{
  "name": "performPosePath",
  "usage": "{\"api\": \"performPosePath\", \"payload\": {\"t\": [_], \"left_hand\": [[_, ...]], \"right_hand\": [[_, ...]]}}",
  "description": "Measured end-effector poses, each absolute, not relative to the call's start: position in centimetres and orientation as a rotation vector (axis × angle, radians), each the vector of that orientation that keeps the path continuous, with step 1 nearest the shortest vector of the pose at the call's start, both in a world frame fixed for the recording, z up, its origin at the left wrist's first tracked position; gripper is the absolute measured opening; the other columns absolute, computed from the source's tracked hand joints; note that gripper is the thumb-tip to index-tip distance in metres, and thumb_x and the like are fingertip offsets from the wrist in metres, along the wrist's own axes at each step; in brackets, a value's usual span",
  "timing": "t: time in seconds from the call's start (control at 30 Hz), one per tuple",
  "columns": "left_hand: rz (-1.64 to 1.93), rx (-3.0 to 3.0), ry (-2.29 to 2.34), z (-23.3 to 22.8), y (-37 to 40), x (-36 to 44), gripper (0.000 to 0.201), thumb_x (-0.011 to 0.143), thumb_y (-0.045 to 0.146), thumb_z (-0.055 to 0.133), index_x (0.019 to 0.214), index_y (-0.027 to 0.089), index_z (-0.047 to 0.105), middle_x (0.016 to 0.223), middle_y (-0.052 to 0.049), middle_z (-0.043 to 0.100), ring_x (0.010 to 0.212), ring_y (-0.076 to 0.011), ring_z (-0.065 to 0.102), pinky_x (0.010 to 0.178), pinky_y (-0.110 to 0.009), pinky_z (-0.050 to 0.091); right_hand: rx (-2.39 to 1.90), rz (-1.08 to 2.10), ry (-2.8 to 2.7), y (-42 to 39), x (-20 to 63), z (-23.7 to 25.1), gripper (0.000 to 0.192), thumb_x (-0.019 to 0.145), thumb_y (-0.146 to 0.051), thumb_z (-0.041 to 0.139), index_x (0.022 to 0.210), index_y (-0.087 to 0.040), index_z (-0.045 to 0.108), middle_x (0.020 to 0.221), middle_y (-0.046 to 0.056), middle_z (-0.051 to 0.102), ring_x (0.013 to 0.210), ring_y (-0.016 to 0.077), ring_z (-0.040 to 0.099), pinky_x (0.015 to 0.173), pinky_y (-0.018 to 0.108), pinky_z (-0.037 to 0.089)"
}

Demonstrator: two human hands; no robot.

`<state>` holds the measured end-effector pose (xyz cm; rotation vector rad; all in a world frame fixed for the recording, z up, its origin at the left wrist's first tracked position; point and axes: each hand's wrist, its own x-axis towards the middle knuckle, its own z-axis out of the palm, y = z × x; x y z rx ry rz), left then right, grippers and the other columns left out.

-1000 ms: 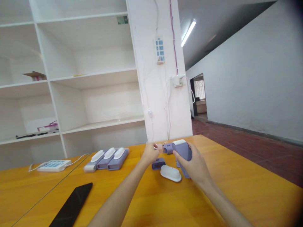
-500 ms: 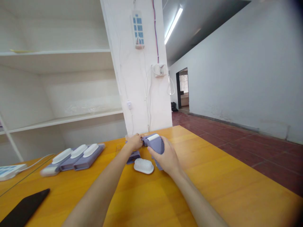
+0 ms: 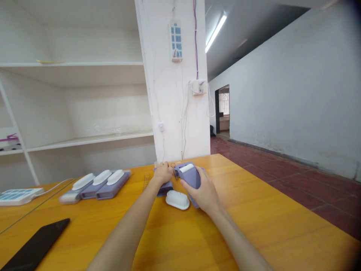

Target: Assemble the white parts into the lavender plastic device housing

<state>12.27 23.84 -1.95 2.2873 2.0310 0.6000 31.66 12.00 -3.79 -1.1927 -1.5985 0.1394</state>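
Note:
My right hand (image 3: pixel 207 190) is wrapped round a purple-grey plastic case (image 3: pixel 191 180) with a white strip along its top edge, tilted above the table. Left of it, my left hand (image 3: pixel 164 173) has its fingers curled together; whatever they hold is hidden. Between the hands lie a small wire spring (image 3: pixel 173 165) and purple plastic parts partly covered by the hands. Below my left hand sits another purple part (image 3: pixel 166 189). In front of the case is a white oval piece (image 3: pixel 177 200) with a ridged or bristly upper side. Coiled springs (image 3: pixel 146 181) lie left of my left hand.
Several purple-grey cases with white oval tops (image 3: pixel 103 177) stand in a row at the left. A black flat object (image 3: pixel 39 242) lies at the front left of the wooden table (image 3: pixel 169 241). A white power strip (image 3: pixel 21 196) with a cord is at the far left; a white pillar (image 3: pixel 180 139) stands behind.
The view has turned slightly left, so everything sits further right. My left hand has drawn back a little from the case, baring the spring between. My right hand keeps its hold.

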Motion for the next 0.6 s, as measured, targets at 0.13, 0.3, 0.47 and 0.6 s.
{"api": "performPosePath", "payload": {"t": [0.13, 0.3, 0.47, 0.6], "left_hand": [[0.651, 2.251, 1.894, -2.0, 23.6, 11.7, 0.035, 0.097, 0.036, 0.063, 0.127, 0.018, 0.061, 0.129, -0.010, 0.064, 0.111, -0.0251, 0.065, 0.094, -0.048, 0.056], [0.876, 2.068, 1.792, -0.6, 22.7, 11.6, 0.035, 0.096, 0.033, 0.064, 0.127, 0.018, 0.061, 0.130, -0.010, 0.064, 0.112, -0.0258, 0.065, 0.095, -0.049, 0.055], [1.201, 1.801, 1.540, 1.9, 17.9, 9.5, 0.042, 0.097, 0.036, 0.061, 0.135, 0.019, 0.053, 0.122, -0.009, 0.065, 0.097, -0.0218, 0.068, 0.083, -0.042, 0.059], [1.228, 1.540, 1.251, 1.1, 10.3, 6.0, 0.043, 0.099, 0.040, 0.051, 0.136, 0.020, 0.046, 0.082, 0.001, 0.064, 0.055, -0.0112, 0.060, 0.048, -0.023, 0.049]], "right_hand": [[-1.210, 0.139, -1.614, 11.9, 31.6, -3.8, 0.056, 0.092, -0.049, 0.070, 0.136, -0.020, 0.053, 0.136, 0.012, 0.058, 0.120, 0.0311, 0.059, 0.099, 0.054, 0.050], [-1.239, 0.133, -1.657, 11.5, 31.4, -3.3, 0.064, 0.089, -0.050, 0.071, 0.140, -0.019, 0.049, 0.136, 0.013, 0.059, 0.121, 0.0316, 0.059, 0.099, 0.052, 0.050], [-1.197, 0.155, -1.763, 9.4, 30.0, -1.0, 0.075, 0.083, -0.051, 0.072, 0.145, -0.021, 0.042, 0.139, 0.013, 0.057, 0.124, 0.0320, 0.057, 0.103, 0.047, 0.049], [-1.078, 0.232, -1.926, 6.0, 27.4, 0.8, 0.072, 0.075, -0.045, 0.079, 0.139, -0.031, 0.049, 0.130, 0.006, 0.063, 0.109, 0.0301, 0.065, 0.093, 0.042, 0.053]]}}
